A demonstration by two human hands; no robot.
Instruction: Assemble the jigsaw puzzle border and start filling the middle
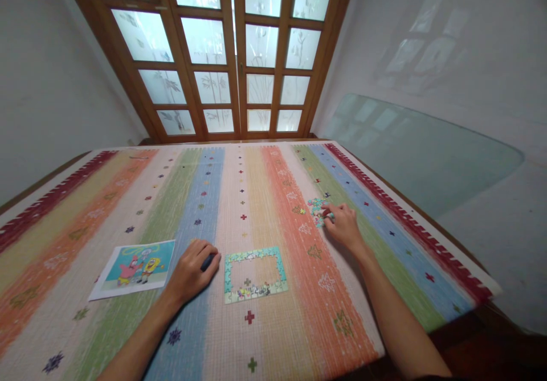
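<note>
My left hand (193,270) rests on the cloth with its fingers curled round a small dark oblong object (208,262), whose kind I cannot make out. Just right of it lies a jigsaw puzzle frame (280,286), its border pieces joined round a middle where the cloth shows through. Farther off to the right, my right hand (345,226) reaches into a small heap of loose puzzle pieces (316,204). Its bent fingertips pinch a teal puzzle piece (329,215). Left of my left hand is a printed cartoon picture (128,270) with a pink and a yellow figure.
A striped, patterned tablecloth (171,196) covers the wide table. Beyond its far edge stand wooden doors with frosted panes (213,87). A pale glass sheet (410,142) is by the white wall on the right.
</note>
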